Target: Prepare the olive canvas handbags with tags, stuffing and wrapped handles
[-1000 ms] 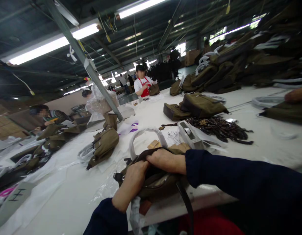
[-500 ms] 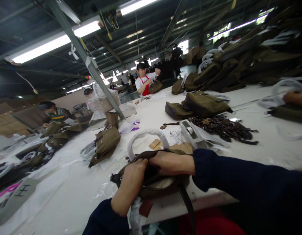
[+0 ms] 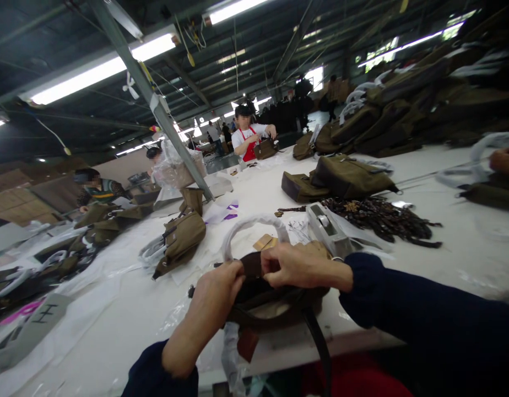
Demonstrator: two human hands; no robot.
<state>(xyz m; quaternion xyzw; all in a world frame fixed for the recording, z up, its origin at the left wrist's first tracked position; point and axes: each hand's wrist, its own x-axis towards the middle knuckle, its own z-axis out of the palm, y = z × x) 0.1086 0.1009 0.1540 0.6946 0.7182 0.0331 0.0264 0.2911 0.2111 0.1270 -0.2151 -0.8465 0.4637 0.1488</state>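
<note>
A brown and olive handbag (image 3: 263,318) lies in front of me at the table edge with its top gaping open. One handle (image 3: 254,220), wrapped in white, arches up behind the opening; the other wrapped handle (image 3: 231,353) hangs over the edge. My left hand (image 3: 219,289) is closed on the left part of the bag's far rim. Farther right along that rim, my right hand (image 3: 293,266) pinches the edge, fingers bent. Between them a dark brown band (image 3: 252,266) of the rim stands up. A reddish-brown tag (image 3: 248,345) and a dark strap (image 3: 318,339) hang at the front.
Behind my right hand are a grey tape dispenser (image 3: 326,226) and a heap of dark straps (image 3: 378,218). Olive bags (image 3: 341,176) lie beyond, another bag (image 3: 182,237) to the left. A slanted metal post (image 3: 167,121) rises there. A person in a red apron (image 3: 249,143) handles a bag across the table.
Both hands have risen from inside the bag's mouth to its far rim, and the dark brown band between them now shows. My right hand has shifted slightly right.
</note>
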